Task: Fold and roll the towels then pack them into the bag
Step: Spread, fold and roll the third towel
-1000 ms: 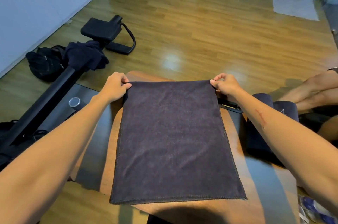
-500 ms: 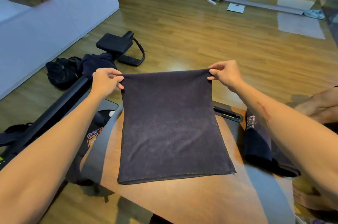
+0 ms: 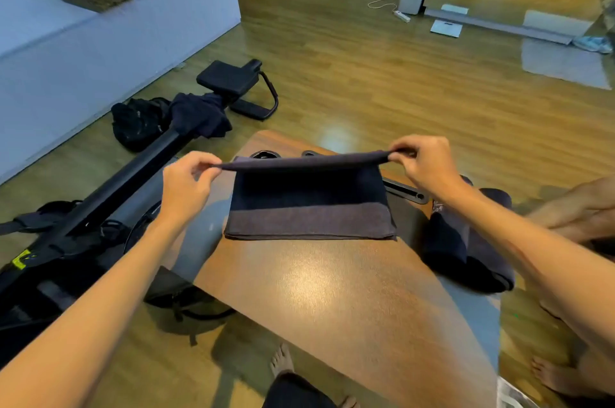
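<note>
A dark grey towel (image 3: pixel 309 218) lies on the brown table (image 3: pixel 332 291), with its far edge lifted and arched over the near part. My left hand (image 3: pixel 186 174) pinches the lifted edge's left corner. At the right corner my right hand (image 3: pixel 422 161) pinches it too. The towel's lower layers rest flat on the table's far half. Rolled dark towels (image 3: pixel 466 241) lie at the table's right side. A black bag (image 3: pixel 139 123) sits on the floor at the left.
A black exercise machine (image 3: pixel 133 161) with a dark cloth (image 3: pixel 199 118) draped on it runs along the left. Another person's legs (image 3: pixel 572 204) show at the right, and my bare feet (image 3: pixel 283 361) below the table. Wicker baskets stand on the white ledge at the left.
Both hands lifted the towel's far edge off the table and drew it toward me, so the towel now doubles over itself. The view has tilted upward.
</note>
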